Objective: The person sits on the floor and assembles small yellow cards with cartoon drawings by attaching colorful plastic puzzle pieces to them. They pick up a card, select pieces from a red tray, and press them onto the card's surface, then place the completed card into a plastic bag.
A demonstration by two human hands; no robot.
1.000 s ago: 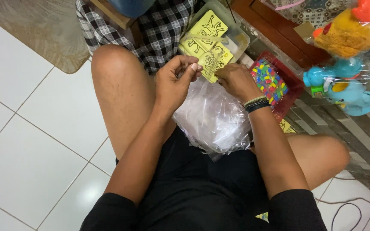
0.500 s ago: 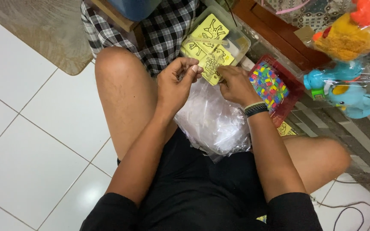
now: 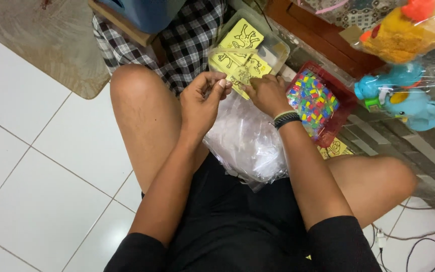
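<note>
We sit on the white tiled floor (image 3: 36,166) with our knees spread, and both hands meet in front of us over a heap of clear plastic bags (image 3: 245,143) that lies in our lap. Our left hand (image 3: 202,103) has its grip pressed together: thumb and forefinger pinch the edge of a thin clear sleeve at the top of the heap. Our right hand (image 3: 267,93), with a dark band (image 3: 286,119) on its wrist, closes its fingers on a yellow card with line drawings (image 3: 241,76), held just beside the left hand's fingertips; whether the card is already partly inside the sleeve we cannot tell.

Just beyond the hands stands a clear plastic box (image 3: 278,50) holding more yellow cards (image 3: 242,38) of the same kind. To the right of it, touching our right forearm's outer side, lies a red tray of small many-coloured pieces (image 3: 314,103). Another yellow card (image 3: 336,148) peeks out between that tray and our right knee. A black-and-white checked cloth (image 3: 187,35) lies beyond our left knee. Far right, wrapped plush toys (image 3: 404,95) in blue, and orange and yellow, rest well apart from the hands.
</note>
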